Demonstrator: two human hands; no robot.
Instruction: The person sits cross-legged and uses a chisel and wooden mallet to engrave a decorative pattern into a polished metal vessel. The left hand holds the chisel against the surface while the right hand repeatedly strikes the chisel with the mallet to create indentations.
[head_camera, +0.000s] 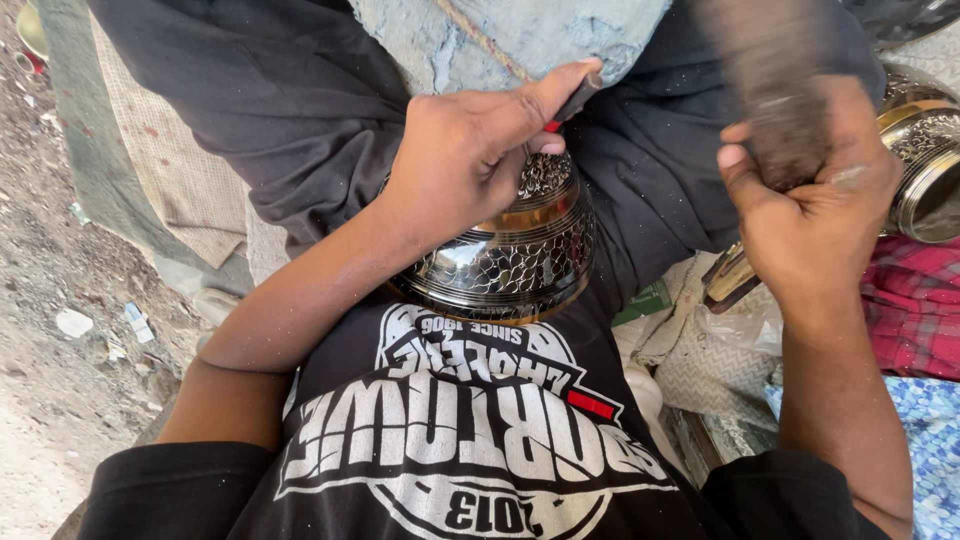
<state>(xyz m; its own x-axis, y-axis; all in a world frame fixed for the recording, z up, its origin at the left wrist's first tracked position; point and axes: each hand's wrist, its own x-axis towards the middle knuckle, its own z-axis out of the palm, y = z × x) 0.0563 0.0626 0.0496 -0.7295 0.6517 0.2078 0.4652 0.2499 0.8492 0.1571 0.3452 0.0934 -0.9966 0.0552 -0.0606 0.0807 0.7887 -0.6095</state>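
While we brace engraved metal bowl in lap, left hand pinches slim punch on bowl's top; right hand fisted round blurred mallet, raised to punch's right.

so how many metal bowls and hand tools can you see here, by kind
embossed metal bowls: 2, one in the lap, one at the right edge
thin punch tools: 1, in the left hand
blurred mallets: 1, in the right hand
total: 4

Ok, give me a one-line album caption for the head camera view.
Left hand sets a thin chisel on an engraved metal bowl; right hand grips a blurred wooden mallet.
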